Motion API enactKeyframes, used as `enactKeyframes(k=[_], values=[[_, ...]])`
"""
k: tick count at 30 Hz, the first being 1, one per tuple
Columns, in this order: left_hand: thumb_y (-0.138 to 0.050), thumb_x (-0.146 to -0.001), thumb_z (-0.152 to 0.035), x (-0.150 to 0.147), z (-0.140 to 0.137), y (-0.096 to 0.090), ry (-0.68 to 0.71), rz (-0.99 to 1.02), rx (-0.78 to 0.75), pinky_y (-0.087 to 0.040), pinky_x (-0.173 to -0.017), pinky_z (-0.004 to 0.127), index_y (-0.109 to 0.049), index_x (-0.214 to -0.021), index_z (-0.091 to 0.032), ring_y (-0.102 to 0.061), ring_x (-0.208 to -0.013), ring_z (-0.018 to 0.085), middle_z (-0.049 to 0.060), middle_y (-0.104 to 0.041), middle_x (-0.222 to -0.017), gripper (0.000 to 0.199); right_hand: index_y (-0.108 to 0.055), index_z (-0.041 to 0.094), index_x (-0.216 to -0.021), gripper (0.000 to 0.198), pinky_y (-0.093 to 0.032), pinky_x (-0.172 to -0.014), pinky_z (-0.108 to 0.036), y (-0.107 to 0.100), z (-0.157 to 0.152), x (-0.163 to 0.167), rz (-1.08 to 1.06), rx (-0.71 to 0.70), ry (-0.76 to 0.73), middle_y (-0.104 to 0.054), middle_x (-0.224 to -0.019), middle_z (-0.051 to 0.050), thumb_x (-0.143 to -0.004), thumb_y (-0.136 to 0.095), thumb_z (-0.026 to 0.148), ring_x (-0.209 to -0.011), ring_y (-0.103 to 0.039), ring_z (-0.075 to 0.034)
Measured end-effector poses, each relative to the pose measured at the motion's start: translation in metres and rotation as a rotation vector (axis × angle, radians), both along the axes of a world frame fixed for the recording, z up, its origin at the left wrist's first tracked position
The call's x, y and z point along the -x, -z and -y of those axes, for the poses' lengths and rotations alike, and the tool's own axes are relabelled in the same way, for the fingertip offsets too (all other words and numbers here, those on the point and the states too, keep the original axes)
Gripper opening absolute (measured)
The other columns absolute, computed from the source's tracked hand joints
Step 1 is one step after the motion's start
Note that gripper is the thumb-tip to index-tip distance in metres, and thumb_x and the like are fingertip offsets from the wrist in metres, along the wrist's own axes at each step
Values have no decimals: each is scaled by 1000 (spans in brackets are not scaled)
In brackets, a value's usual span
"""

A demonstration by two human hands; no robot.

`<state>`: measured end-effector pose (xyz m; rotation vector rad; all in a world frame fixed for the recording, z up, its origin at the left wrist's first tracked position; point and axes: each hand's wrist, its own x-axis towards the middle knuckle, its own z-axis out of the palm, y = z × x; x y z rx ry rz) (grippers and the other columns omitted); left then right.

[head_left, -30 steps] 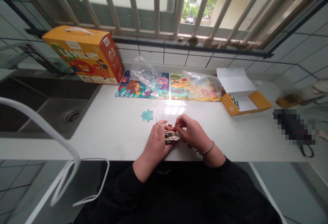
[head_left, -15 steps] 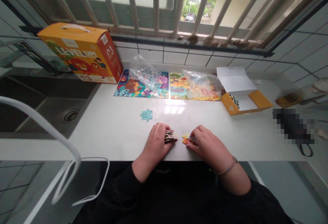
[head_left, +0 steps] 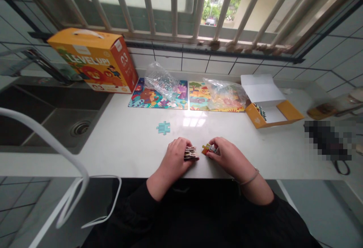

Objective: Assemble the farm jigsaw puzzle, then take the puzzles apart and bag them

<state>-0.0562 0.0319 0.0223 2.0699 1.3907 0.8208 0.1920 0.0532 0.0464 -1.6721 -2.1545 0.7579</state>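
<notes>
Stack [head_left: 191,153] of thin pieces sits above the near part of the counter [head_left: 127,142], edges facing right, in the left hand [head_left: 176,152]. Left fingers curl over its far side, thumb low on the near side; a firm hold. Right hand [head_left: 227,151] near it, back upward, thumb and fingertips pinching yellow-and-red pieces [head_left: 206,148]; count unclear. A gap separates the two hands. Forearms angle inward from the near edge; bracelet [head_left: 251,178] on right wrist. Teal piece [head_left: 163,127] lies flat beyond the left hand, apart. Farther back, two picture boards [head_left: 143,99] side by side, clear wrap [head_left: 159,78] on each. Small box [head_left: 257,121] at right, lid up, patterned pieces [head_left: 261,112] at its left end. Big box [head_left: 93,64] back left, beside the sink [head_left: 53,119]: front reads "LEVEL UP!", side "03".
</notes>
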Motion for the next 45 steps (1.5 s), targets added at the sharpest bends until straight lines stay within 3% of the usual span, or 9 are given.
enactKeyframes(k=[8, 14, 21, 25, 29, 33, 38, 42, 45], values=[[-85, -86, -23, -1, 1, 11, 14, 60, -120, -50, -114, 56, -53, -116, -23, -58, -139, 37, 18, -59, -145, 43, -75, 24, -102, 10, -53, -84, -34, 4, -7, 44, -292, -106, 13, -78, -99, -5, -102, -68, 31, -90, -72, -22], [-83, -90, -25, 5, 6, 21, -72, 150, -55, -60, -93, 45, -46, -127, -24, -71, -106, 28, 9, -67, -120, 52, -82, 26, -101, 42, -55, -80, -33, -2, -18, 55, -449, 58, -99, -84, -97, -3, -114, -50, 49, -89, -78, -22], [-86, -88, -23, 22, 6, 8, -41, -1, -71, -58, -91, 47, -59, -119, -24, -69, -103, 30, 7, -72, -111, 42, -81, 20, -108, 16, -56, -99, -37, -9, -80, 87, -171, -201, -185, -80, -109, -8, -101, -77, 35, -102, -74, -24], [-85, -88, -23, 38, 9, 5, -49, 3, -72, -57, -91, 46, -61, -116, -23, -69, -104, 29, 7, -73, -111, 37, -75, 16, -127, 52, -53, -111, -42, -2, -104, 134, -39, -254, -398, -69, -131, -15, -87, -92, 45, -122, -66, -28], [-86, -89, -26, 56, 14, 3, -77, -25, -46, -57, -88, 45, -62, -113, -23, -68, -101, 28, 6, -73, -110, 34, -73, 13, -123, 55, -52, -109, -46, 6, -109, 162, 60, -257, -456, -66, -131, -18, -83, -95, 44, -123, -63, -32], [-89, -86, -26, 68, 19, 2, -128, -65, -102, -58, -100, 50, -61, -117, -24, -66, -118, 32, 10, -68, -123, 42, -68, 16, -125, 59, -54, -101, -39, 10, -107, 155, -78, -182, -422, -70, -124, -12, -76, -99, 28, -114, -66, -27], [-88, -89, -35, 67, 17, 10, -189, -124, -237, -46, -122, 67, -57, -123, -24, -41, -159, 45, 21, -43, -166, 48, -71, 25, -122, 29, -52, -85, -28, 4, -85, 127, -317, 15, -393, -77, -99, 1, -95, -76, 14, -89, -71, -16], [-79, -96, -37, 62, 13, 20, -141, -67, -275, -57, -112, 62, -46, -131, -25, -63, -138, 38, 20, -59, -150, 50, -74, 26, -125, 23, -54, -94, -31, -3, -56, 106, -465, 87, -467, -81, -115, -2, -109, -57, 23, -102, -75, -18], [-81, -94, -34, 59, 9, 24, -126, -29, -219, -62, -102, 57, -38, -142, -25, -71, -122, 35, 18, -64, -138, 65, -69, 27, -139, 39, -55, -103, -35, -1, -38, 94, -512, 103, -536, -78, -132, -6, -103, -73, 41, -116, -75, -23]])
